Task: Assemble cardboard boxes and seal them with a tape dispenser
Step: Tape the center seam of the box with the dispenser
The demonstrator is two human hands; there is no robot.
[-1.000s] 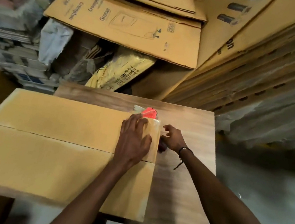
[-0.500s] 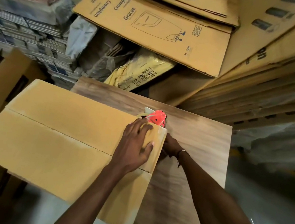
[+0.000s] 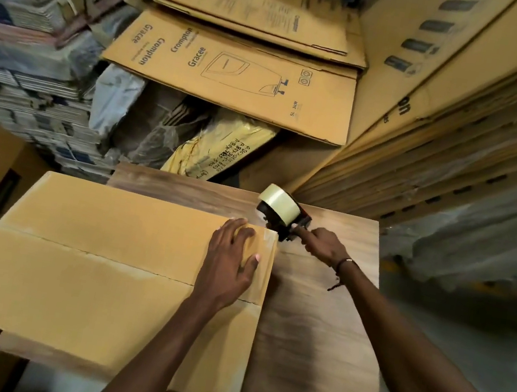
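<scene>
Lifted clear since half a second ago, the tape dispenser (image 3: 281, 215) now rides above the box's right edge at centre frame, its pale roll exposed, the right hand (image 3: 324, 246) wrapped round its handle. Left hand (image 3: 228, 264) lies flat, fingers (image 3: 237, 230) spread, pressing the flaps near the seam. Plain tan and closed, the cardboard box (image 3: 103, 258) sits on the wooden surface (image 3: 314, 325), lower left. It is likely light, stiff and easily dented; best gripped at its edges.

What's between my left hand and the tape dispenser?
In the head view, only the brown cardboard box's taped edge separates the left hand from the black tape dispenser.
</scene>
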